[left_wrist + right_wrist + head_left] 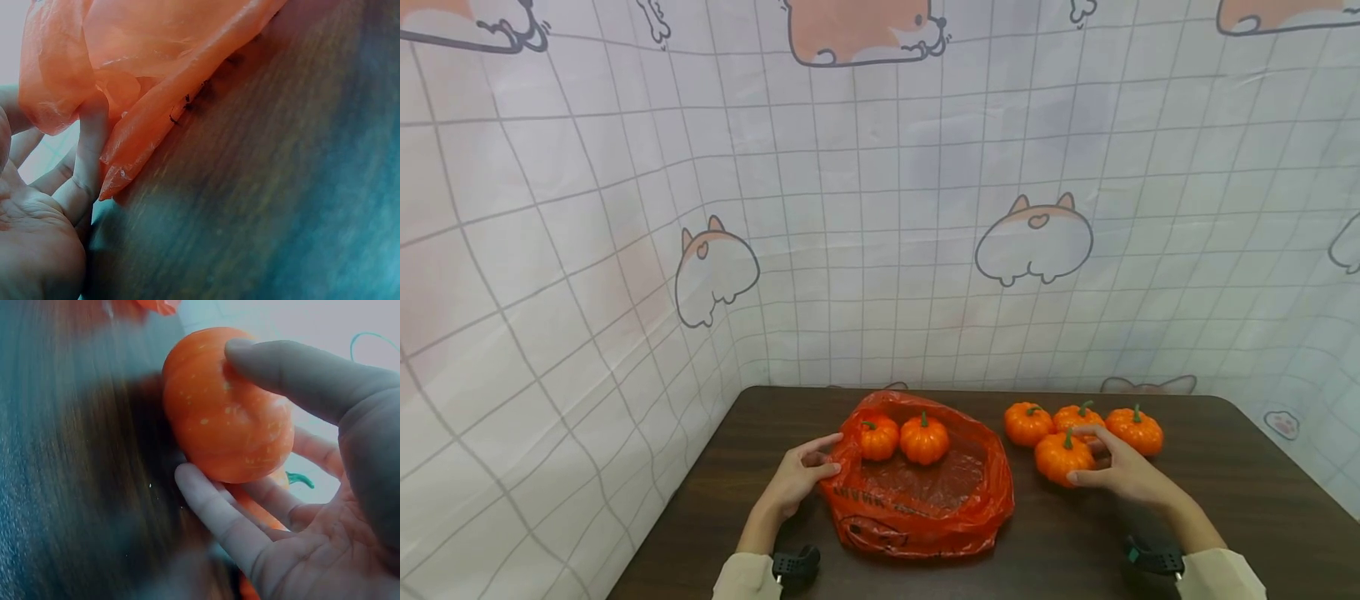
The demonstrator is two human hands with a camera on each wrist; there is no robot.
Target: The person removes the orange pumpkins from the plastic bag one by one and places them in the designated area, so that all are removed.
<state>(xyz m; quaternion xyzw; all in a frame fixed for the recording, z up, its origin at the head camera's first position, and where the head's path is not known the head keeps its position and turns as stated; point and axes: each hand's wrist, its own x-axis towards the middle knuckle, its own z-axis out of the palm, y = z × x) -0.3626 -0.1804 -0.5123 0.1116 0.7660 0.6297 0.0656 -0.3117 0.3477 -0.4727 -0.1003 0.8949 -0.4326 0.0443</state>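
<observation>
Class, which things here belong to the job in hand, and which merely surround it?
Likely job:
red plastic bag
two ribbed orange pumpkins inside
matching pumpkin in right hand
three more pumpkins nearby

Likely surroundings:
dark wooden table
white gridded backdrop
black wristbands

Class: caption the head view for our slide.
Left hand holds the bag, two pumpkins inside; right hand grips another pumpkin beside three others.

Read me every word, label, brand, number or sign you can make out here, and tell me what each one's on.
"THANK": on the near side of the red plastic bag, distorted by creases.
Lettering after it, same bag: too creased and blurred to read.
Orange pumpkins: no lettering visible.
Black wrist devices: nothing readable.
Corgi-print wall sheet: drawings, no words visible.
</observation>
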